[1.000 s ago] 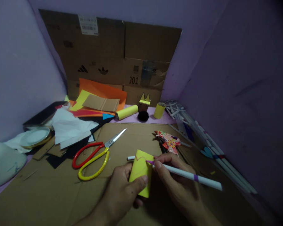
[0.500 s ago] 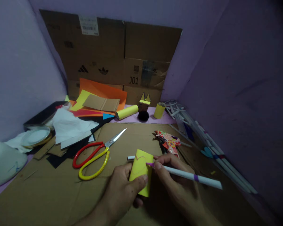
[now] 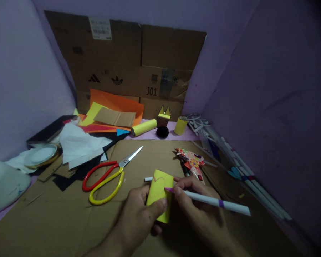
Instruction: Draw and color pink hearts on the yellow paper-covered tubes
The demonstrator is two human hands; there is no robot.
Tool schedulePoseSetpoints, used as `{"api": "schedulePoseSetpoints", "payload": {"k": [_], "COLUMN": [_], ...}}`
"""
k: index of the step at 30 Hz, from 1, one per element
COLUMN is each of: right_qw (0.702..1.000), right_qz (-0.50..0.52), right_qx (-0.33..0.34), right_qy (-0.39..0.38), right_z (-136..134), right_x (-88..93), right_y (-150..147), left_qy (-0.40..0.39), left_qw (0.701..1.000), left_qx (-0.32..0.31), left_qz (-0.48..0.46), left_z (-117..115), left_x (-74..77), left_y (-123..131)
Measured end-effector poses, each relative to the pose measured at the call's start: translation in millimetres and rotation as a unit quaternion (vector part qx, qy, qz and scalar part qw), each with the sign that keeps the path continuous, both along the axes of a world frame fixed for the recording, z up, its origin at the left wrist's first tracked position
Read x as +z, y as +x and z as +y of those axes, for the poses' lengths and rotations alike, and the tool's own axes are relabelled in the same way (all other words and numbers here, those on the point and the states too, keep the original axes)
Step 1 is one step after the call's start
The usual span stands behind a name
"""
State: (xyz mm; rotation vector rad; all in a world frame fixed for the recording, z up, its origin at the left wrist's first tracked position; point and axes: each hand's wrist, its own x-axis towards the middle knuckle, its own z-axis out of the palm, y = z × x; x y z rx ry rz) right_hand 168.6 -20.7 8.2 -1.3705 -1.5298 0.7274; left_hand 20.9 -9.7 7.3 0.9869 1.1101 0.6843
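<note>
My left hand (image 3: 139,219) is closed around a small yellow paper roll (image 3: 159,194), thumb pressed on its front. A thin curved line runs across the roll's upper part. My right hand (image 3: 200,210) pinches a white marker with a purple tip (image 3: 216,202), and the tip touches the roll's right side. Both hands hover low over the brown cardboard work surface (image 3: 69,228). A white marker cap or second pen (image 3: 148,179) pokes out just behind the roll.
Red-and-yellow scissors (image 3: 107,176) lie to the left. A patterned paper scrap (image 3: 191,160) lies behind my right hand. Coloured paper sheets (image 3: 109,114), yellow rolls (image 3: 143,127), a small cardboard figure (image 3: 163,117) and a black pompom (image 3: 162,132) sit at the back. White sticks (image 3: 240,167) line the right wall.
The marker tip has slid a little down along the roll's right side. My left hand and the roll stay almost where they were.
</note>
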Motion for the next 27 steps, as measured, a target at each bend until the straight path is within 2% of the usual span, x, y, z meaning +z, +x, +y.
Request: {"api": "schedulePoseSetpoints", "payload": {"k": [8,23,27], "right_qw": [1.0,0.999,0.989], "right_qz": [-0.006,0.038,0.112], "right_qx": [0.0,-0.018,-0.092], "right_qy": [0.019,-0.006,0.036], "right_z": [-0.1,0.9,2.7], "right_x": [3.2,0.4,0.3], "right_y": [-1.3,-2.0,-1.8], "left_qy": [0.005,-0.001,0.005], "left_qw": [1.0,1.0,0.999], "left_qx": [-0.005,-0.001,0.022], "left_qz": [-0.004,0.005,0.032], "left_z": [0.7,0.1,2.9], "left_x": [-1.3,-0.7,-1.9], "left_y": [-0.4,0.6,-0.9]}}
